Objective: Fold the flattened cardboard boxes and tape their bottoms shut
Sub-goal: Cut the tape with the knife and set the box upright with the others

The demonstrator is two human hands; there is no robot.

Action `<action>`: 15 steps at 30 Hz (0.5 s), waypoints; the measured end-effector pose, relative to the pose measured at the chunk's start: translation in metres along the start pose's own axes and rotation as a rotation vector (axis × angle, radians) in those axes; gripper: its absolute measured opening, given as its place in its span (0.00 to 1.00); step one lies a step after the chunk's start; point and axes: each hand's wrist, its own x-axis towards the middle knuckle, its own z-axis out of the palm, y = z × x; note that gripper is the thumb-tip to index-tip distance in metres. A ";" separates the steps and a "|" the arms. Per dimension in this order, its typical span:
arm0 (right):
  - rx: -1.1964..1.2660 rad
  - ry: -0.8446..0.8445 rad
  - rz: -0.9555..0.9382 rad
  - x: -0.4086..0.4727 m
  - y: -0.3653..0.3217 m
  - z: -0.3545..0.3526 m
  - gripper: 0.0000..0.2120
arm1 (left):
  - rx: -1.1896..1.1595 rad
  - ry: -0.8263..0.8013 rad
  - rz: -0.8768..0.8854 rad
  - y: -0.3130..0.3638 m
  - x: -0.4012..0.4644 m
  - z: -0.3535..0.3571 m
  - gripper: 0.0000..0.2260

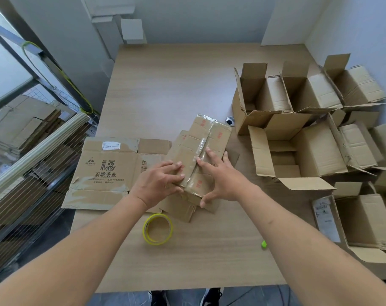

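A small cardboard box (206,138) stands bottom-up in the middle of the wooden table (170,85), with clear tape running along its closed flaps. My left hand (159,182) presses flat on the left flap near the seam. My right hand (220,175) lies on the right flap, fingers spread over the tape and thumb hooked over the near edge. A flattened printed box (108,173) lies under and to the left of it. A yellow tape roll (158,229) lies on the table just in front of the box.
Several folded open boxes (298,120) crowd the table's right side. A small green object (264,244) lies by my right forearm. A round metal grommet (230,120) sits behind the box. Stacks of flat cardboard (26,124) fill the rack on the left.
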 end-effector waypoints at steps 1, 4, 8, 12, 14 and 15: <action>-0.020 -0.015 0.008 0.000 0.000 -0.002 0.68 | 0.010 0.009 0.010 0.005 -0.001 0.002 0.17; -0.124 -0.025 0.020 0.001 0.003 -0.002 0.66 | -0.025 0.011 0.033 0.007 -0.002 0.011 0.19; -0.146 -0.011 0.006 0.000 0.005 0.010 0.65 | -0.099 -0.040 0.083 -0.011 -0.005 0.007 0.24; -0.120 -0.057 0.037 0.000 -0.007 0.014 0.72 | -0.043 -0.078 0.064 -0.013 0.003 0.007 0.27; -0.132 -0.029 0.032 0.000 -0.009 0.018 0.68 | -0.088 -0.092 0.042 -0.015 0.003 0.007 0.28; -0.129 -0.009 0.024 -0.001 -0.008 0.022 0.65 | -0.120 -0.093 0.031 -0.015 0.003 0.007 0.27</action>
